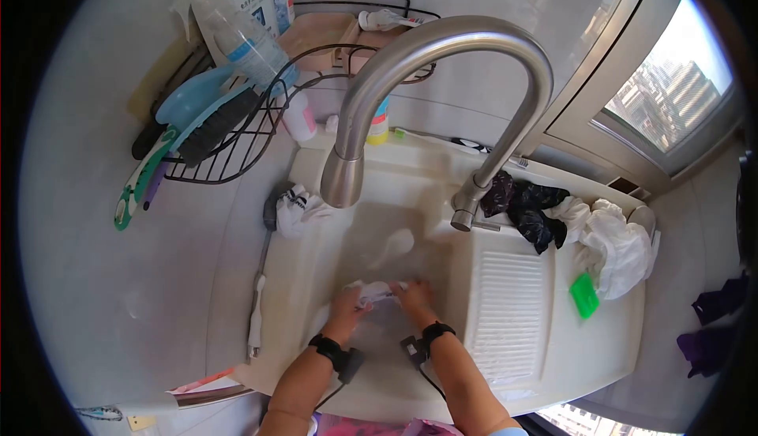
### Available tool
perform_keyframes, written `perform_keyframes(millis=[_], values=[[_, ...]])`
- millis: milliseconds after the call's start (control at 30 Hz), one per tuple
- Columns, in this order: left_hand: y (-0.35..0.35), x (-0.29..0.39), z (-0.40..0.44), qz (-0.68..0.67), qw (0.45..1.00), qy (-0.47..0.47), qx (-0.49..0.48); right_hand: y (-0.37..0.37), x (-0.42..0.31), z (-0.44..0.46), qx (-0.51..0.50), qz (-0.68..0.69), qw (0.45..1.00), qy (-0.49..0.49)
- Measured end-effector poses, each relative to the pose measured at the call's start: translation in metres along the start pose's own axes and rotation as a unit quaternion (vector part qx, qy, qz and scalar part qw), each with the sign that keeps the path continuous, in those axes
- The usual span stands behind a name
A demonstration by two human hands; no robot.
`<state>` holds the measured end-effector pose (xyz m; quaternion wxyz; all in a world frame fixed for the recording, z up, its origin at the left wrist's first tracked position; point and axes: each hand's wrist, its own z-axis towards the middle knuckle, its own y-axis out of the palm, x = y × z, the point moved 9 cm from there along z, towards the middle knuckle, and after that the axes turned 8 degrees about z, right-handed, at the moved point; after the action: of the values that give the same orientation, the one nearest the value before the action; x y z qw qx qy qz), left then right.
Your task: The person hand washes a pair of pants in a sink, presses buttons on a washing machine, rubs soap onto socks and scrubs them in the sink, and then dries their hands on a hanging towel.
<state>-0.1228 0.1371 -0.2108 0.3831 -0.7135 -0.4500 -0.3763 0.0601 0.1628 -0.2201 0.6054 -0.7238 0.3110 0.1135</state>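
Note:
My left hand and my right hand are low in the basin of a white laundry sink. Stretched between them is a small white cloth with dark marks, which looks like a sock. The fingers of both hands are closed on its two ends. Just beyond, another pale piece lies in the cloudy water; its kind is hard to make out. Each wrist wears a black strap with a small dark box.
A curved metal faucet arches over the basin. To the right are a ribbed washboard, a green block, and black and white cloths. White-and-black cloth lies on the left rim. A wire rack holds brushes and bottles.

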Motion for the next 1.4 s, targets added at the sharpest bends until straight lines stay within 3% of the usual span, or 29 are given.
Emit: perform_keyframes(millis=[67, 100, 133, 167, 200, 267, 367, 467, 567, 667, 767, 867, 967, 1067, 1167, 1267, 1367, 1400], values=[[0.006, -0.039, 0.018, 0.052, 0.989, 0.059, -0.123, 0.025, 0.001, -0.007, -0.072, -0.153, 0.984, -0.053], [0.007, -0.051, 0.021, -0.095, 0.987, -0.065, -0.112, 0.04, 0.004, -0.011, -0.107, -0.228, 0.964, -0.081], [0.014, -0.053, 0.02, -0.238, 0.948, -0.186, -0.098, 0.049, 0.008, -0.011, -0.08, -0.232, 0.963, -0.112], [0.025, -0.056, 0.01, -0.372, 0.875, -0.3, -0.08, 0.062, 0.016, -0.01, -0.054, -0.235, 0.96, -0.142], [0.021, -0.048, 0.005, -0.367, 0.888, -0.271, -0.062, 0.067, 0.017, -0.012, -0.027, -0.237, 0.956, -0.171], [0.017, -0.035, -0.005, -0.361, 0.908, -0.21, -0.027, 0.053, -0.026, -0.009, -0.114, -0.049, 0.961, -0.248], [0.04, -0.034, 0.009, -0.479, 0.815, -0.305, -0.118, 0.016, -0.101, -0.031, -0.202, 0.229, 0.88, -0.365], [0.011, 0.039, -0.012, -0.356, 0.916, -0.145, -0.113, -0.04, -0.14, -0.076, -0.223, 0.354, 0.837, -0.353], [0.035, 0.032, -0.007, -0.37, 0.873, -0.196, -0.248, -0.07, -0.119, -0.075, -0.216, 0.418, 0.865, -0.176], [0.051, 0.073, -0.033, -0.371, 0.845, -0.222, -0.313, -0.07, -0.081, -0.046, -0.189, 0.518, 0.834, -0.02], [0.058, 0.093, -0.04, -0.228, 0.9, -0.201, -0.313, -0.05, -0.085, -0.051, -0.289, 0.693, 0.658, 0.06], [0.063, 0.113, -0.044, -0.228, 0.914, -0.189, -0.277, -0.081, -0.117, -0.06, -0.288, 0.724, 0.626, -0.005], [0.073, 0.099, -0.035, -0.232, 0.902, -0.18, -0.317, -0.099, -0.125, -0.055, -0.274, 0.658, 0.698, -0.07], [0.065, 0.114, -0.028, -0.14, 0.941, -0.089, -0.294, -0.104, -0.117, -0.051, -0.236, 0.59, 0.769, -0.07], [0.056, 0.123, -0.022, 0.03, 0.98, -0.069, -0.186, -0.097, -0.102, -0.039, -0.154, 0.607, 0.78, -0.014], [0.05, 0.155, -0.019, 0.295, 0.938, 0.168, -0.064, -0.097, -0.091, -0.036, -0.075, 0.623, 0.776, 0.057], [0.026, 0.202, -0.043, 0.314, 0.929, 0.19, 0.046, -0.083, -0.091, -0.028, -0.089, 0.729, 0.673, 0.089], [0.019, 0.213, -0.045, 0.307, 0.917, 0.246, 0.073, -0.075, -0.098, -0.028, -0.107, 0.764, 0.626, 0.112]])
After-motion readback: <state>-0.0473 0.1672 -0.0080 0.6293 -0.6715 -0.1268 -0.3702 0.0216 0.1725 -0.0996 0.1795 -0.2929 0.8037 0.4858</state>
